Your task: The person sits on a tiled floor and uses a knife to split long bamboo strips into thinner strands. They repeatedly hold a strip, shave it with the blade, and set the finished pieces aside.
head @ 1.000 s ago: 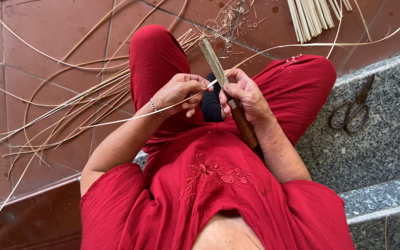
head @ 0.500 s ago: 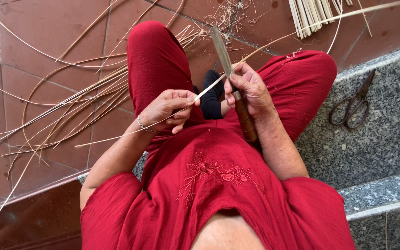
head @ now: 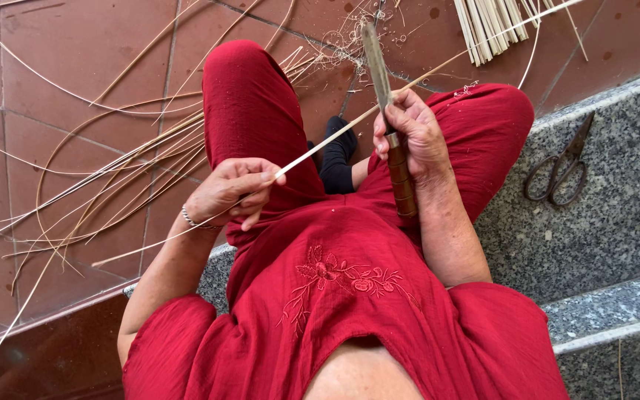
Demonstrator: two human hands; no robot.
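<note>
Cane strip (head: pixel 350 130) between left hand (head: pixel 227 192) (pinching) and right hand (head: pixel 412 133)

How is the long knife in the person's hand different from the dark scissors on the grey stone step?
The long knife with a brown handle is gripped upright by the right hand; the dark metal scissors lie flat, untouched. The knife has one straight blade; the scissors have two looped handles. Both look like worn metal cutting tools.

Home doorstep or yard, used as weaving workplace. Granite step (head: pixel 601 244), red floor tiles (head: pixel 75 67) w/ cane strips (head: pixel 105 185), scissors (head: pixel 561 167).
</note>
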